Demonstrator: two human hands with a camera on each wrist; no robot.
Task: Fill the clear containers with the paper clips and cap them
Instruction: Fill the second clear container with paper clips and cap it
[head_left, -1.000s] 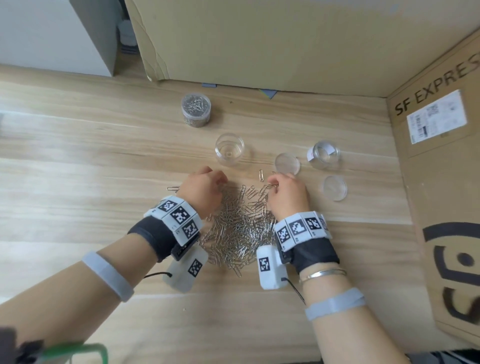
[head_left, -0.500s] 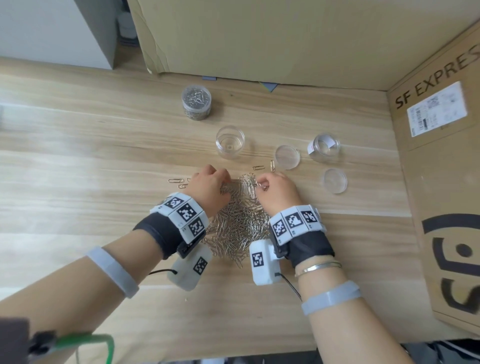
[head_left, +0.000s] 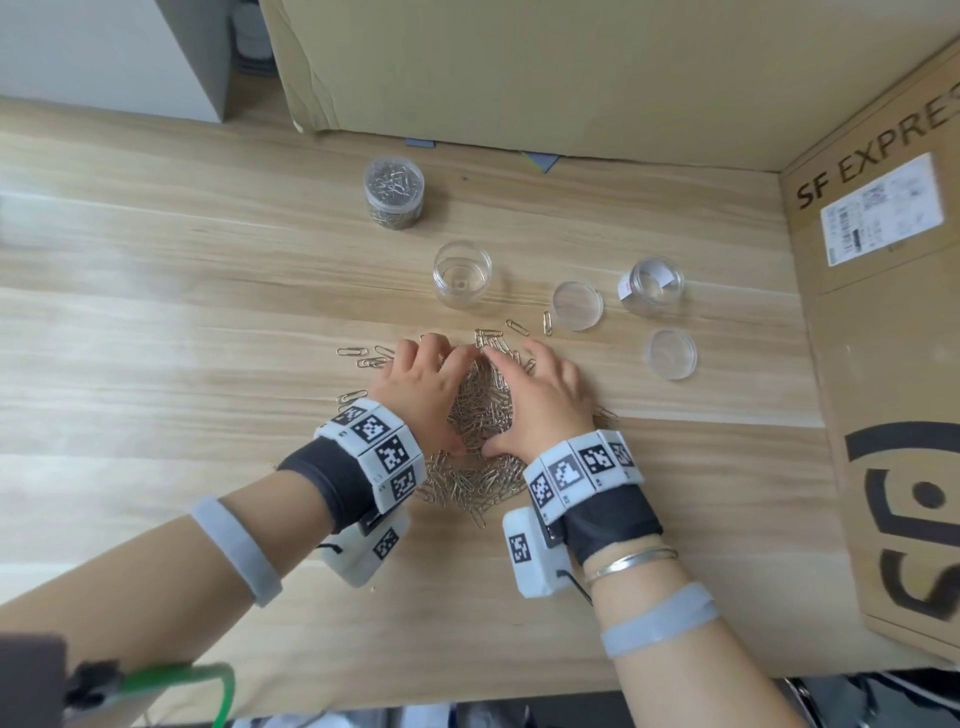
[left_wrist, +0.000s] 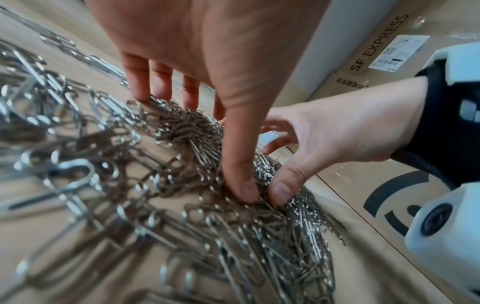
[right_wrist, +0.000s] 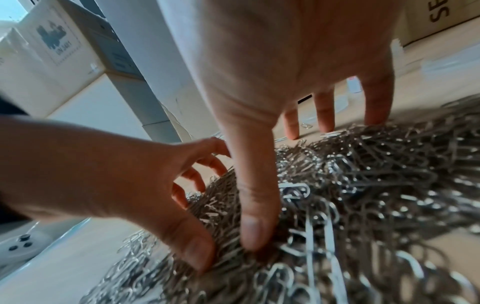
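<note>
A heap of silver paper clips lies on the wooden table. My left hand and right hand cup it from either side, fingertips nearly meeting at the far edge and thumbs pressed into the near side. In the left wrist view my left hand has straight fingers down on the clips. The right wrist view shows my right hand doing the same. An empty clear container stands just beyond the heap. A second open one is farther right, with two clear lids.
A capped container full of clips stands at the back. Loose clips lie left of my hands and a few more beyond them. Cardboard boxes wall the back and the right side.
Both hands have drawn closer together and their fingers have spread from curled to cupping the heap. The clips are bunched tighter between them.
</note>
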